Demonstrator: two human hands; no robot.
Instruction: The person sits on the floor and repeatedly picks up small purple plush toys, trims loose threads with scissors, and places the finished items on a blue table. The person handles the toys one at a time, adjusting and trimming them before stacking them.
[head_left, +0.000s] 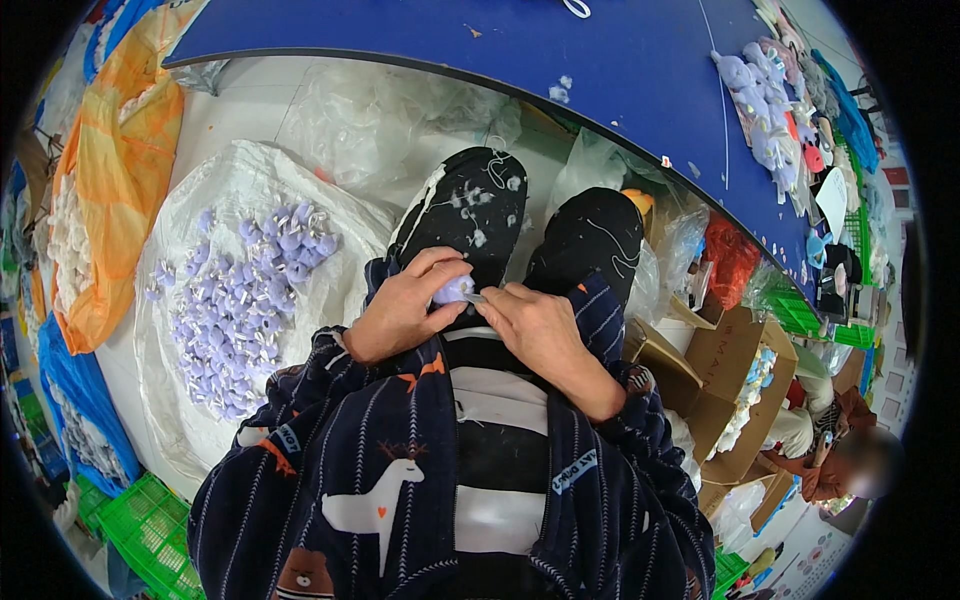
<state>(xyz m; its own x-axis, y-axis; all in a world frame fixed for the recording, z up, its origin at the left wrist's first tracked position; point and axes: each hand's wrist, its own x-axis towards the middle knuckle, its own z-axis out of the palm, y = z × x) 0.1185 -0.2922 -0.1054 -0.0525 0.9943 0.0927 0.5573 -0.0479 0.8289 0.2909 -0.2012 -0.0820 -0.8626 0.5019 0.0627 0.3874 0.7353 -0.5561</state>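
Note:
My left hand [404, 312] is closed around a small lavender plush piece [453, 290], holding it over my lap between my knees. From the right, my right hand [532, 325] meets it with the thumb and forefinger pinched together. A pale, thin bit [474, 298] shows between those fingertips and the plush piece; its kind is too small to tell. To the left, many similar lavender plush pieces [225, 335] with white tabs lie heaped on a spread white plastic sack [165, 400].
A blue table [420, 30] curves across the far side, with lavender plush toys [765, 100] at its right end. An orange sack [115, 200] and green crate [150, 535] stand left. Open cardboard boxes [735, 380] are on the right, near another person [835, 450].

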